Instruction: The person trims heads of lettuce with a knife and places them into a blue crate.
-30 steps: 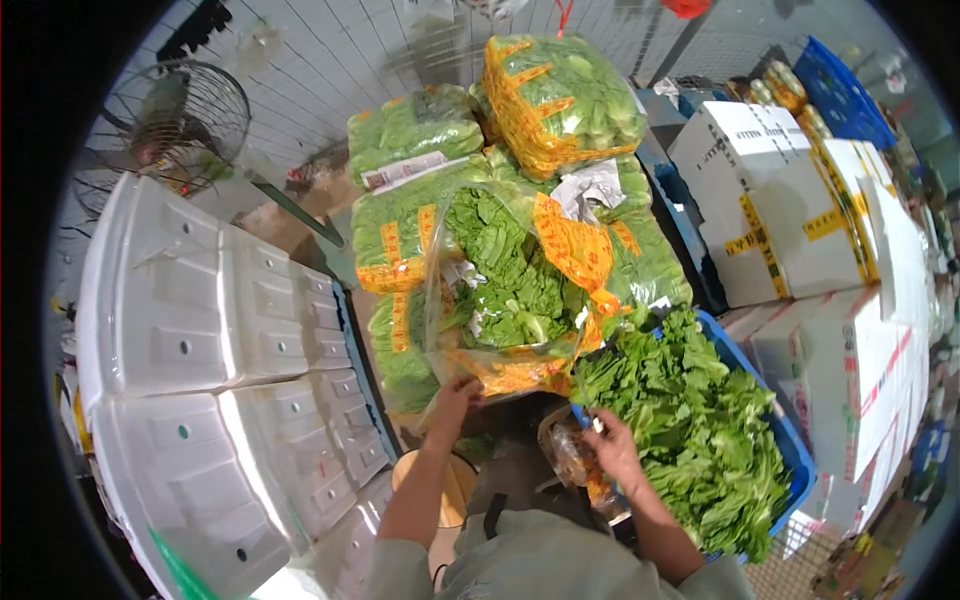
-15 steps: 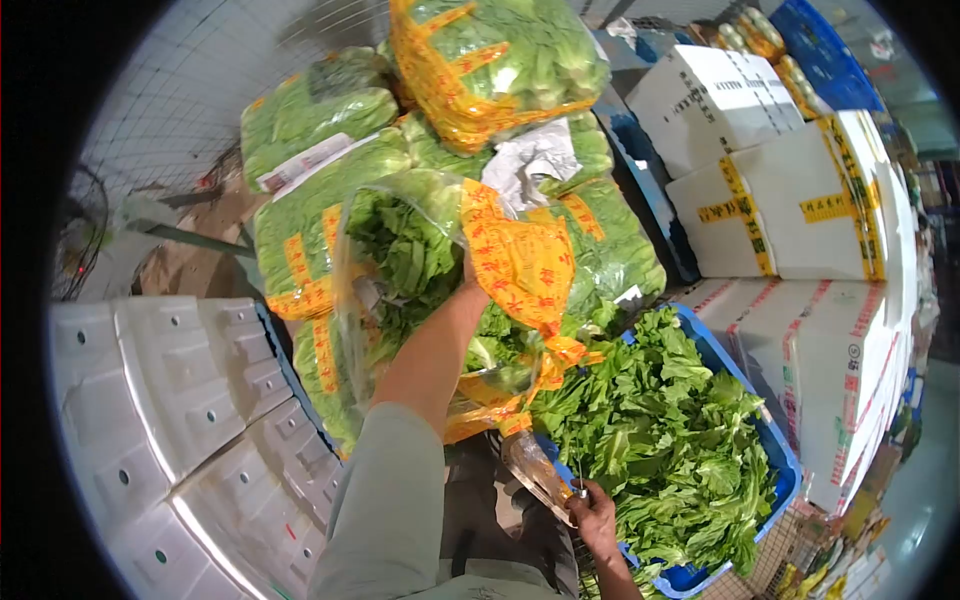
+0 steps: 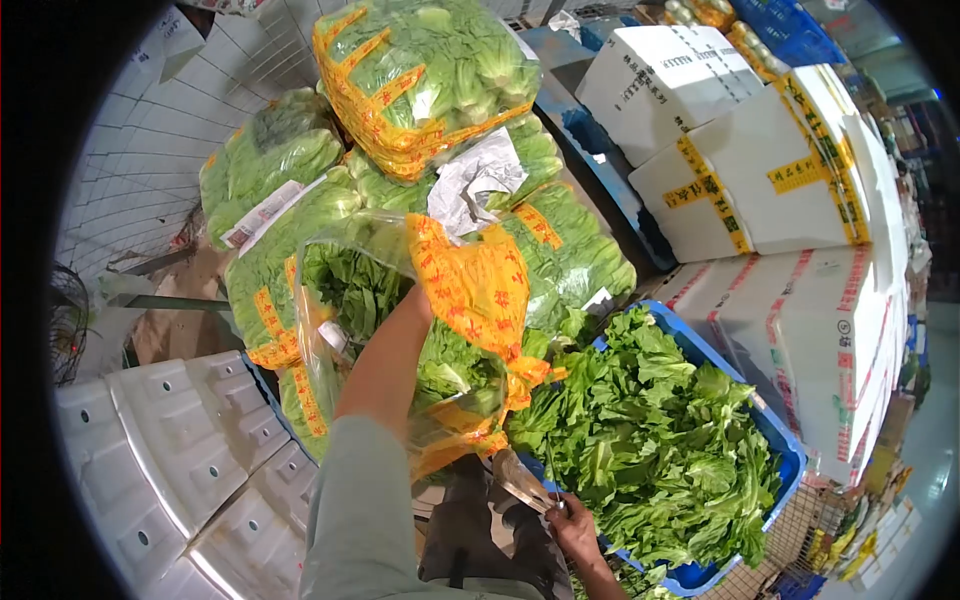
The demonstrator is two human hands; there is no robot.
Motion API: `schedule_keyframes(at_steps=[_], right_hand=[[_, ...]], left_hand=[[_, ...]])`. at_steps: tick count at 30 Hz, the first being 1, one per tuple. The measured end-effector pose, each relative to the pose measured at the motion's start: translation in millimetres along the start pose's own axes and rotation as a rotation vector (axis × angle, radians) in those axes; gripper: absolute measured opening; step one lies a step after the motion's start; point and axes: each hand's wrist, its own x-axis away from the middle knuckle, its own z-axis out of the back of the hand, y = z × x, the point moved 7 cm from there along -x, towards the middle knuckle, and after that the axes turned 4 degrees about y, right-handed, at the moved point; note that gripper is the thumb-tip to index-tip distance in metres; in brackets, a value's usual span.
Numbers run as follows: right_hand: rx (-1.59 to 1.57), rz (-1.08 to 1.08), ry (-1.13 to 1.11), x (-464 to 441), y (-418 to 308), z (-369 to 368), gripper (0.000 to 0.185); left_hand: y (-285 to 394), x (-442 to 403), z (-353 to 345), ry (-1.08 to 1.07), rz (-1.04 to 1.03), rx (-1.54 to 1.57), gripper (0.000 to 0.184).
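My left arm reaches into the torn mouth of a clear plastic bag [image 3: 318,290] of leafy lettuce [image 3: 350,285]. Orange printed tape [image 3: 475,280] hangs over the opening, and my left hand [image 3: 418,303] shows only near the wrist; its fingers are hidden. Low in the view, my right hand [image 3: 572,530] is closed round the handle of a broad-bladed knife [image 3: 520,480]. The blade points up and left, beside the near-left corner of a blue crate [image 3: 785,470]. Loose green leaves [image 3: 650,430] fill that crate.
More wrapped lettuce bales [image 3: 430,70] are stacked ahead, with crumpled white paper [image 3: 480,185] on them. White foam boxes [image 3: 740,170] with yellow tape stand at right above a larger white box [image 3: 790,330]. White foam lids [image 3: 190,430] line the left, near a wire mesh [image 3: 130,190].
The view has shifted, so the bales and bag appear further left. My left arm stays in the bag, and my right hand keeps its hold on the knife.
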Motion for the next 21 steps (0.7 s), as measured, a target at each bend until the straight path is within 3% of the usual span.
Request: schedule_keyframes(at_steps=[2,7,8,10,12,14,16,20,21], right_hand=[[0.004,-0.092,0.012,2.3,-13.3,2.0,0.035],[0.024,-0.014,0.021,-6.2,-6.1,8.7,0.034],[0.023,-0.012,0.018,-6.9,-9.9,9.3,0.034],[0.033,-0.060,0.009,-7.5,-18.8,9.7,0.034],[0.019,-0.023,-0.004,-9.6,-21.1,8.7,0.034],[0.029,-0.006,-0.026,-11.1,-30.1,8.1,0.034],[0.049,0.002,-0.028,-10.8,-33.1,9.0,0.033],[0.077,0.098,-0.031,-5.8,-31.8,20.2,0.033],[0.025,0.074,-0.054,-5.4,-24.4,22.9,0.033]], left_hand=[[-0.7,14.0,2.5,0.016,0.025,-0.050,0.047],[-25.9,89.1,30.3,0.066,-0.033,-0.009,0.047],[-24.0,115.4,14.3,0.066,-0.106,-0.017,0.042],[-38.1,162.4,-67.1,0.145,-0.352,-0.080,0.056],[-57.7,158.9,29.5,0.433,-0.496,-1.474,0.074],[-51.1,181.5,-21.0,0.491,-0.776,-2.019,0.075],[-32.1,194.1,-51.5,0.658,-0.562,-1.895,0.071],[-11.7,209.0,-50.0,0.460,-0.679,-1.465,0.063],[-9.7,220.0,-47.5,0.523,-0.702,-1.451,0.061]])
